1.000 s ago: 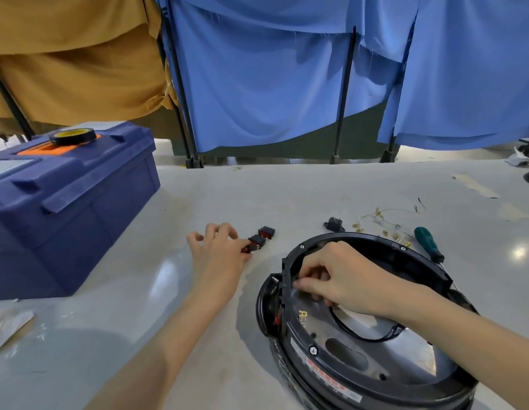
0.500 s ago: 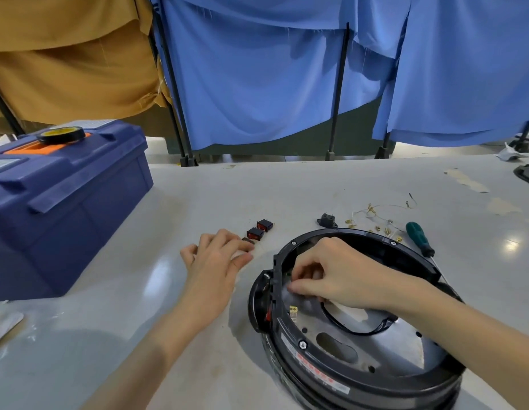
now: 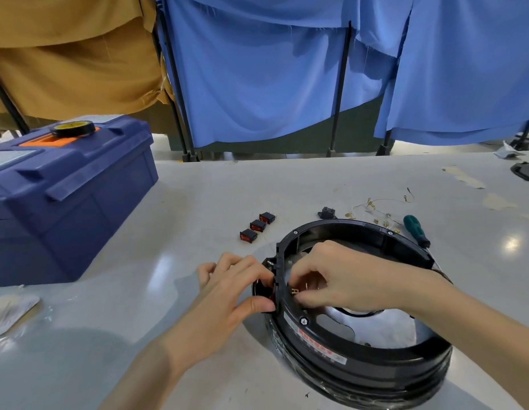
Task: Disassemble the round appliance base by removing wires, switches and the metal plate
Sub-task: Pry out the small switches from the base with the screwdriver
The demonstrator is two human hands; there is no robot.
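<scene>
A crumpled clear wrapper (image 3: 9, 315) lies at the near left edge of the grey table (image 3: 168, 217). Farther back on the left stands a closed blue toolbox (image 3: 65, 202) with a roll of black tape (image 3: 72, 128) on its lid. Towards the middle, 3 small black switches (image 3: 258, 225) with red faces lie in a slanted row on the table, apart from the hands.

The left hand (image 3: 230, 294) reaches in from the near edge. Its thumb and fingers are curled round a black pod (image 3: 264, 263) that bulges from the left outer wall of the round base (image 3: 360, 365), with a bit of red showing between them. The base lies near and right of centre, open side up, and a shiny metal plate (image 3: 384, 327) shows inside it.

The right hand (image 3: 340, 279) reaches over the rim into the base. Its thumb and forefinger are closed narrowly on the brass terminals (image 3: 294, 291) at the inner wall, just across from the left hand.

Beyond the base's far rim lie 1 black socket (image 3: 327, 213), loose thin wires (image 3: 375, 211) with brass ends, and, right of them, a green-handled screwdriver (image 3: 417, 230). Blue curtains (image 3: 257, 84) hang behind the table.
</scene>
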